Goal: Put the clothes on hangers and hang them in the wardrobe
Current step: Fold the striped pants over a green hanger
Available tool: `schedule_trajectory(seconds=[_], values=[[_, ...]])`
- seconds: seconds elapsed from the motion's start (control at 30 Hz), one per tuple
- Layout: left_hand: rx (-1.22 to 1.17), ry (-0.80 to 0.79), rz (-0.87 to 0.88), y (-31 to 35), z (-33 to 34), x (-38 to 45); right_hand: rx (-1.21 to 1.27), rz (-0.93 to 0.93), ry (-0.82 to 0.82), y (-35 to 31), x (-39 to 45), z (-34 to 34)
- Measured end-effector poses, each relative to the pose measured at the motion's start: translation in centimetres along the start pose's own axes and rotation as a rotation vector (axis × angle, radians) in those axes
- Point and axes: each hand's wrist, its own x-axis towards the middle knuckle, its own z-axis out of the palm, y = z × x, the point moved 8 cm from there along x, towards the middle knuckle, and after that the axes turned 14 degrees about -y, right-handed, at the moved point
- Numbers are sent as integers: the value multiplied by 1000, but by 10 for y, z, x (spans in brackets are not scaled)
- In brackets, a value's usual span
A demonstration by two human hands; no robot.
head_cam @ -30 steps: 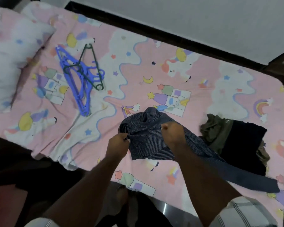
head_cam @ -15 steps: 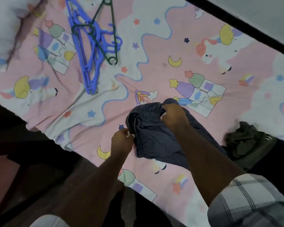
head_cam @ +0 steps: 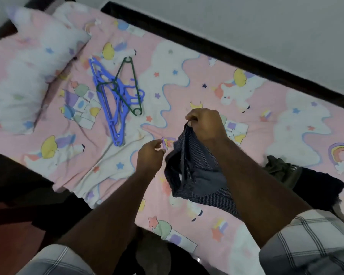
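A dark blue striped garment (head_cam: pixel 195 171) hangs bunched over the pink bed (head_cam: pixel 216 84). My right hand (head_cam: pixel 205 124) pinches its top edge and lifts it. My left hand (head_cam: pixel 150 155) hovers just left of the cloth with loosely curled fingers, holding nothing. Several blue hangers (head_cam: pixel 111 100) and a dark green hanger (head_cam: pixel 130 86) lie crossed in a heap on the sheet, further left and away from both hands. A pile of dark and olive clothes (head_cam: pixel 298 175) lies at the right, partly behind my right forearm.
A white patterned pillow (head_cam: pixel 24 72) sits at the bed's far left end. The dark bed frame (head_cam: pixel 226 54) runs along the wall behind. The near bed edge drops to a dark floor at the lower left.
My left hand has let go of the striped garment and moved slightly left. My right hand has lifted the garment's edge higher, so the cloth now hangs from it.
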Motion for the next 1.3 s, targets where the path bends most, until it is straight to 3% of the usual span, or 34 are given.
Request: schedule_trajectory(seconds=[0.3,0.63,0.73,0.87,1.03,1.17,1.3], values=[[-4,-167,248,79,-75,-34,-49,-25,305,-130,-52,-114],[-80,-123,459,156,-175,-59,111,-147,658,-253,-151,-230],[-58,-194,515,174,-185,-67,178,-191,740,-275,-186,-255],[-183,-306,536,188,-185,-71,286,-231,816,-282,-224,-280],[-347,-276,542,209,-199,-69,299,-153,927,-254,-261,-292],[-359,-223,611,251,-231,-75,62,67,971,-222,-282,-291],[-413,-199,690,289,-268,-87,-222,240,789,-203,-280,-275]])
